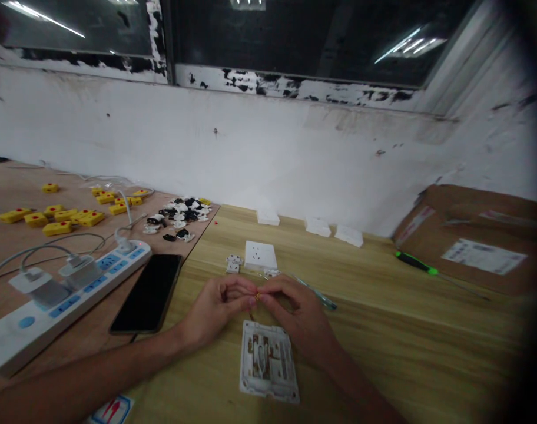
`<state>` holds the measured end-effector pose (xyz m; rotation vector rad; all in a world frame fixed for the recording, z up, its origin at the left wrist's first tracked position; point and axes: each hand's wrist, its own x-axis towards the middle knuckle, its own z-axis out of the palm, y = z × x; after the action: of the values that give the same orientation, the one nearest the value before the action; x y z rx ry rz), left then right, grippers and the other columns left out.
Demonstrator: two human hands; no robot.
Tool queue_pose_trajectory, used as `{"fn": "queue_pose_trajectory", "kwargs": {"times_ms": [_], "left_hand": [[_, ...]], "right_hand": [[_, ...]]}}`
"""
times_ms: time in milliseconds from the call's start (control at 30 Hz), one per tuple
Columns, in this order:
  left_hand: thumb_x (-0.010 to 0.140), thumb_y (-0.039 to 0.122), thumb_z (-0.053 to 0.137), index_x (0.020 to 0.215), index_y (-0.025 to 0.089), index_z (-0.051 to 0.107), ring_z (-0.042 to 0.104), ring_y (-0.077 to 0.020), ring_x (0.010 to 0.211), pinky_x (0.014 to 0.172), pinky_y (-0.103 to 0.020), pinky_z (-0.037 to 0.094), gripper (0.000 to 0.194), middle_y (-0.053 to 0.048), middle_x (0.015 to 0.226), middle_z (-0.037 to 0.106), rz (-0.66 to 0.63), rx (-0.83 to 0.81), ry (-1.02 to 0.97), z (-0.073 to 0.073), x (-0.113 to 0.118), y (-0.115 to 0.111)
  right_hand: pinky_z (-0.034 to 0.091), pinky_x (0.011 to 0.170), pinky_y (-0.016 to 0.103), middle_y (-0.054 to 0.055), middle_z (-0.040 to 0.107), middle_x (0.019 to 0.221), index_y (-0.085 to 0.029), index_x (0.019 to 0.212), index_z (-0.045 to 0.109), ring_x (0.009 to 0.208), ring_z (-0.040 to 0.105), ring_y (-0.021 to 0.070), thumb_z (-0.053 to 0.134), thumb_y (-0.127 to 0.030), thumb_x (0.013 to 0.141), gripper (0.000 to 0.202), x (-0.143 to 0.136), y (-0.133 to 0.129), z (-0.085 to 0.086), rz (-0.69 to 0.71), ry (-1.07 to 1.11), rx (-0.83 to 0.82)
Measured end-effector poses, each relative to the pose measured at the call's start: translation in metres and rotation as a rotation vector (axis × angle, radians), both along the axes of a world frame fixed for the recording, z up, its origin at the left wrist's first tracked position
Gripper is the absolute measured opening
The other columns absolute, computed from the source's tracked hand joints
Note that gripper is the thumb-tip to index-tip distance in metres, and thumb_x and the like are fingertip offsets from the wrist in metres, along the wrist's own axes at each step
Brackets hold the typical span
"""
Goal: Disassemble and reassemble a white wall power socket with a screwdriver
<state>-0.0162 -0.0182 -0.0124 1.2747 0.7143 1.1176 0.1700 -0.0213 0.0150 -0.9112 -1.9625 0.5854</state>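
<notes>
Your left hand and right hand meet with fingers narrowed, thumb and fingertips pinching a small brass-coloured metal piece between them. It is just beyond the far edge of the white socket housing, which lies open side up on the table. Which way the piece faces, you cannot tell from this view. Pinch lightly by its edges, so the thin metal isn't bent and your fingertips don't hide it. Steady your wrists, turn it with one hand while the other supports, and work low, clear of the pen beside your right hand.
</notes>
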Motion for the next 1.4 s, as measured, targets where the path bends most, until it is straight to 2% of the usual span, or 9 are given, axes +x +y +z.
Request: {"fn": "queue_pose_trajectory", "kwargs": {"times_ms": [200, 600, 867, 1000, 1200, 1300, 1400], "left_hand": [[0.074, 0.029, 0.082, 0.095, 0.012, 0.067, 0.066, -0.0127, 0.075, 0.073, -0.023, 0.051, 0.030, -0.004, 0.080, 0.073, -0.015, -0.036, -0.051, -0.002, -0.001, 0.002], [0.077, 0.025, 0.079, 0.097, 0.011, 0.067, 0.067, -0.0131, 0.080, 0.076, -0.023, 0.050, 0.027, -0.006, 0.086, 0.073, -0.009, 0.003, -0.020, 0.000, -0.003, 0.001], [0.077, 0.027, 0.079, 0.094, 0.011, 0.066, 0.067, -0.0129, 0.078, 0.075, -0.023, 0.050, 0.026, -0.005, 0.083, 0.072, 0.004, 0.015, -0.023, -0.002, -0.001, 0.002], [0.082, 0.022, 0.074, 0.093, 0.012, 0.065, 0.066, -0.0118, 0.078, 0.075, -0.022, 0.051, 0.017, -0.003, 0.083, 0.071, 0.048, 0.098, 0.028, -0.002, -0.002, 0.001], [0.087, 0.017, 0.067, 0.094, 0.015, 0.064, 0.067, -0.0131, 0.079, 0.076, -0.024, 0.054, 0.008, -0.002, 0.087, 0.070, 0.180, 0.394, 0.331, 0.001, -0.008, -0.005], [0.087, 0.017, 0.066, 0.094, 0.016, 0.063, 0.067, -0.0128, 0.078, 0.072, -0.022, 0.054, 0.007, -0.001, 0.086, 0.069, 0.233, 0.518, 0.414, 0.003, -0.010, -0.007], [0.088, 0.019, 0.067, 0.091, 0.017, 0.062, 0.066, -0.0121, 0.075, 0.069, -0.020, 0.053, 0.007, 0.000, 0.082, 0.068, 0.255, 0.586, 0.451, 0.004, -0.010, -0.008]], "right_hand": [[0.051, 0.075, 0.031, 0.002, 0.070, 0.087, -0.023, 0.088, 0.070, 0.081, 0.065, 0.0157, 0.057, -0.018, 0.091, 0.014, 0.002, 0.000, 0.003, 0.052, -0.072, 0.082], [0.052, 0.073, 0.030, 0.002, 0.070, 0.085, -0.023, 0.086, 0.070, 0.080, 0.065, 0.0167, 0.058, -0.021, 0.092, 0.013, -0.001, 0.000, -0.002, 0.008, -0.067, 0.053], [0.050, 0.072, 0.028, 0.001, 0.068, 0.084, -0.022, 0.086, 0.068, 0.078, 0.063, 0.0156, 0.057, -0.019, 0.092, 0.012, -0.001, -0.002, 0.003, 0.020, -0.128, 0.076], [0.048, 0.075, 0.029, 0.002, 0.067, 0.087, -0.020, 0.091, 0.065, 0.082, 0.062, 0.0155, 0.055, -0.014, 0.093, 0.012, 0.000, -0.002, 0.003, 0.027, -0.226, 0.176], [0.046, 0.075, 0.029, 0.002, 0.064, 0.086, -0.019, 0.093, 0.061, 0.081, 0.059, 0.0163, 0.053, -0.014, 0.095, 0.010, 0.001, -0.004, 0.000, 0.004, -0.360, 0.277], [0.044, 0.074, 0.030, 0.002, 0.063, 0.084, -0.019, 0.089, 0.059, 0.079, 0.057, 0.0168, 0.053, -0.016, 0.096, 0.010, -0.001, -0.006, 0.000, -0.005, -0.407, 0.304], [0.042, 0.068, 0.030, 0.002, 0.061, 0.076, -0.019, 0.080, 0.057, 0.073, 0.056, 0.0171, 0.048, -0.020, 0.099, 0.021, -0.002, -0.007, 0.000, -0.055, -0.441, 0.262]]}}
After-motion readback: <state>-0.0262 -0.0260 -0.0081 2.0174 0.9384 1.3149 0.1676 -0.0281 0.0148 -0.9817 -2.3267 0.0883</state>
